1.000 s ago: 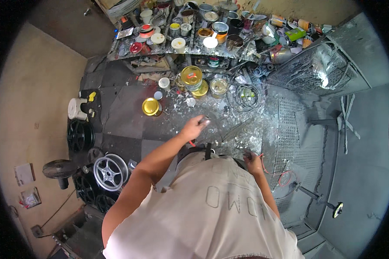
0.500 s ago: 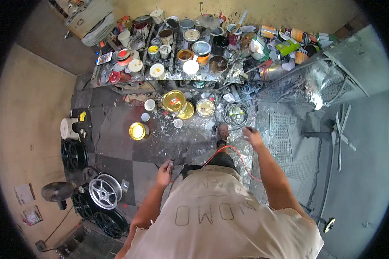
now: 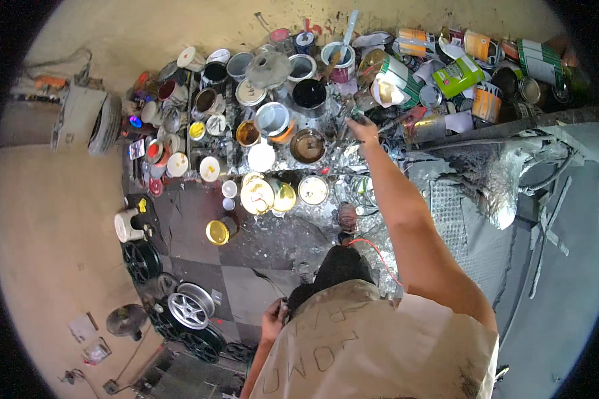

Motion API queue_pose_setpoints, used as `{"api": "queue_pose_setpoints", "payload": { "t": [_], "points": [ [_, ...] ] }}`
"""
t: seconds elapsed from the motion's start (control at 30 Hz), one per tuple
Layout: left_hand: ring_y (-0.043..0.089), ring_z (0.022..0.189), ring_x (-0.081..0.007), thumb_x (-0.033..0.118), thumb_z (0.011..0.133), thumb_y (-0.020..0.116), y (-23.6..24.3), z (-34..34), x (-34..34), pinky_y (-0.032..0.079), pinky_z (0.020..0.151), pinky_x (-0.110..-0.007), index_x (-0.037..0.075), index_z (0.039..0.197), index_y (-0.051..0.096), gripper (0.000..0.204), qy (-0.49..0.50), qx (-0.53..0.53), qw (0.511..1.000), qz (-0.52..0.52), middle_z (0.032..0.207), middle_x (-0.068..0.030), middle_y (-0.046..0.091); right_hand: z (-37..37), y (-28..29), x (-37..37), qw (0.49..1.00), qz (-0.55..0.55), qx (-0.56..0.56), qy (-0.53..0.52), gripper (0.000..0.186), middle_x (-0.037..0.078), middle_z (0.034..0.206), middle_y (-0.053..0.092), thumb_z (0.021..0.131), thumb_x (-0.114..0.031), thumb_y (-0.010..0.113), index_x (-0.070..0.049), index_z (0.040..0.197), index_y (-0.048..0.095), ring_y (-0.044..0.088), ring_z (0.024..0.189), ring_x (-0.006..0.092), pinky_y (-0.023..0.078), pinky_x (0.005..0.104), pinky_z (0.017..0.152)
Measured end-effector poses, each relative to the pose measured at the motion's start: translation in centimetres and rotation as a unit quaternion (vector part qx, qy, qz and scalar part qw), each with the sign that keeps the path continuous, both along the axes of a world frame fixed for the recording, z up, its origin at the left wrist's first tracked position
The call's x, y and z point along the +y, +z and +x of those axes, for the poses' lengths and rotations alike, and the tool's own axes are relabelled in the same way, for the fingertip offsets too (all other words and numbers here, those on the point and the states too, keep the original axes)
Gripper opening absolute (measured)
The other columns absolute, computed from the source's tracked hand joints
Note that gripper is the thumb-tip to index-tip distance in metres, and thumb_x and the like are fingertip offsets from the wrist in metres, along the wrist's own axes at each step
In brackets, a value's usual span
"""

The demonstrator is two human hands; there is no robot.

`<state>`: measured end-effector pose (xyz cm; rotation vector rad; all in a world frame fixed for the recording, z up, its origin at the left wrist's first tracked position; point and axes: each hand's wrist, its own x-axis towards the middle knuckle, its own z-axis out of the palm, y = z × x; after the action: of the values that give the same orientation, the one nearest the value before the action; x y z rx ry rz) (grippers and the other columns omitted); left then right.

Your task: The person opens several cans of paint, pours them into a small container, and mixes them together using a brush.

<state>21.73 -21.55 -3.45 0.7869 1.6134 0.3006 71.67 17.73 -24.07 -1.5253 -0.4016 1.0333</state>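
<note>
My right hand [image 3: 361,130] reaches up to the cluttered paint bench, its fingers closed at a small dark greenish item that I cannot make out. Near it are a brown-filled pot [image 3: 307,145], a black-filled pot [image 3: 309,94] and a dented green-and-white can [image 3: 396,81]. My left hand [image 3: 273,319] is low beside my left hip, its fingers curled around a small object, partly hidden and too unclear to name. A red hose [image 3: 377,250] runs behind my right forearm. Below the bench, gold cans [image 3: 257,193] and a round yellow-lidded can [image 3: 217,232] stand on the paint-spattered floor.
Piled tins, including a lime-green rectangular can [image 3: 458,78], cover the bench's right. A foil-covered fixture [image 3: 492,179] juts out at right. At lower left are a silver wheel [image 3: 186,307], black wheels [image 3: 142,259] and a fan [image 3: 123,321]. A white stool [image 3: 128,225] sits by the left wall.
I have moved closer to the bench. My right hand has risen from hip level onto the bench; my left hand has dropped from in front of me to beside my hip.
</note>
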Motion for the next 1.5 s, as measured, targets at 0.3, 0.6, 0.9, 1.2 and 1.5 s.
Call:
{"api": "queue_pose_setpoints", "payload": {
  "t": [0.3, 0.6, 0.9, 1.2, 1.5],
  "points": [
    [0.06, 0.114, -0.018, 0.015, 0.103, 0.06, 2.1, 2.6, 1.1, 0.045, 0.1, -0.031, -0.003, 0.131, 0.061, 0.033, 0.013, 0.01, 1.0, 0.012, 0.123, -0.0109, 0.065, -1.4, -1.5, 3.3, 0.997, -0.013, 0.081, -0.015, 0.031, 0.008, 0.092, 0.073, 0.089, -0.025, 0.077, 0.0, 0.105, 0.069, 0.065, 0.076, 0.0201, 0.05, 0.0372, 0.074],
    [0.062, 0.093, -0.0149, 0.01, 0.09, 0.069, 1.2, 3.5, 7.9, 0.05, 0.084, -0.031, 0.002, 0.116, 0.065, 0.027, -0.188, -0.062, 0.971, 0.131, 0.101, -0.0107, 0.069, 0.0, 11.3, -12.2, 0.945, -0.156, -0.285, 0.05, 0.06, 0.027, 0.124, 0.066, 0.093, -0.025, 0.069, -0.01, 0.147, 0.05, 0.063, 0.117, 0.0407, 0.049, 0.0423, 0.098],
    [0.071, 0.075, -0.0261, 0.019, 0.089, 0.076, 7.3, 11.8, 16.2, 0.054, 0.07, -0.035, 0.008, 0.115, 0.066, 0.029, -0.489, -0.175, 0.774, 0.363, 0.091, -0.0149, 0.074, -13.7, 19.3, -39.1, 0.879, -0.172, -0.43, 0.113, 0.072, 0.028, 0.125, 0.061, 0.081, -0.025, 0.078, -0.004, 0.143, 0.049, 0.056, 0.119, 0.0426, 0.045, 0.0467, 0.105],
    [0.069, 0.067, -0.0305, 0.006, 0.085, 0.069, 9.2, 14.4, 3.6, 0.051, 0.062, -0.038, 0.008, 0.109, 0.07, 0.024, -0.621, -0.301, 0.573, 0.443, 0.079, -0.0177, 0.069, -34.7, 21.1, -60.9, 0.951, -0.239, -0.179, -0.078, 0.07, 0.024, 0.142, 0.052, 0.083, -0.008, 0.075, -0.003, 0.146, 0.045, 0.049, 0.133, 0.0417, 0.041, 0.0433, 0.113],
    [0.072, 0.073, -0.0198, 0.006, 0.085, 0.073, 2.5, 7.9, -7.6, 0.053, 0.068, -0.034, 0.006, 0.106, 0.073, 0.021, -0.748, -0.204, 0.51, 0.373, 0.082, -0.0177, 0.073, -52.8, 17.6, -82.6, 0.9, -0.308, -0.199, -0.235, 0.066, 0.026, 0.131, 0.055, 0.085, -0.003, 0.067, -0.008, 0.147, 0.045, 0.052, 0.126, 0.0439, 0.045, 0.0458, 0.104]
  ]
}}
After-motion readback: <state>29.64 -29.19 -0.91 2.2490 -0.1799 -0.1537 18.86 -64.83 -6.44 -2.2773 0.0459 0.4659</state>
